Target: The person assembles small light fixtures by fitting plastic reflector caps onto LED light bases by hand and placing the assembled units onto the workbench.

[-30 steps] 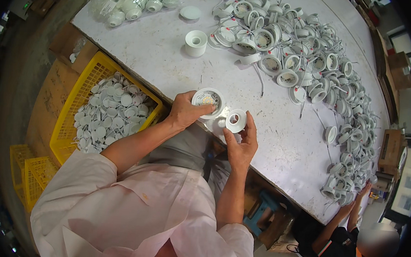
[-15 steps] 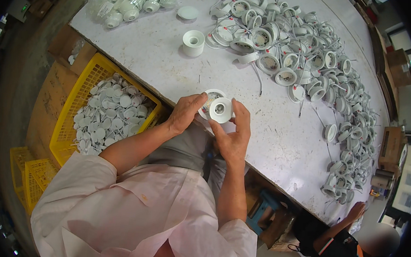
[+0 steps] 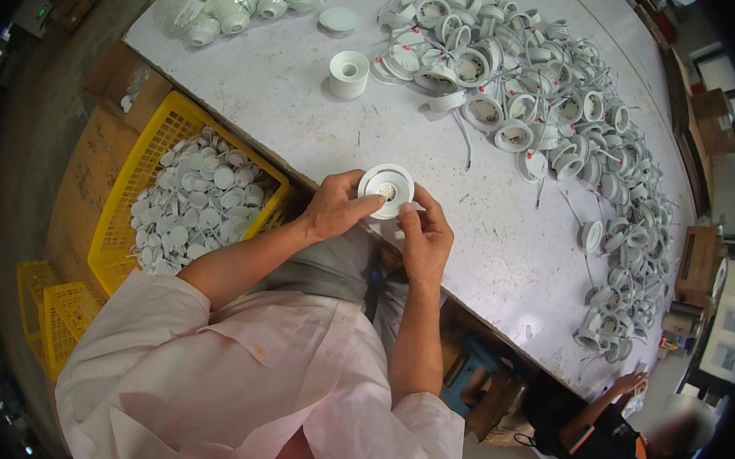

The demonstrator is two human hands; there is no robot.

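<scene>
Just above the table's front edge, both hands hold a round white lamp housing [image 3: 369, 173]. A white reflector ring [image 3: 398, 180] sits within its rim, with a small circuit board showing through the central hole. My left hand [image 3: 335, 205] is closed on the housing's left side, its thumb lying across the ring near the hole. My right hand [image 3: 427, 234] grips the right side, thumb at the lower right rim. The parts of the fingers under the housing are hidden. Farther off on the table stands a white stepped cylinder [image 3: 348, 74] with a hole in its top.
A large heap of white lamp housings [image 3: 516, 94] with wires covers the table's far and right side. Clear plastic bags [image 3: 229, 7] of white cups and a white disc [image 3: 337, 20] lie far left. A yellow basket [image 3: 112, 240] holds small white discs. A co-worker [image 3: 597, 433] is at lower right.
The reflector ring, earlier tilted over the housing's right part, now lies centred within its rim. My left thumb has moved onto the ring. The co-worker's hands have lowered slightly.
</scene>
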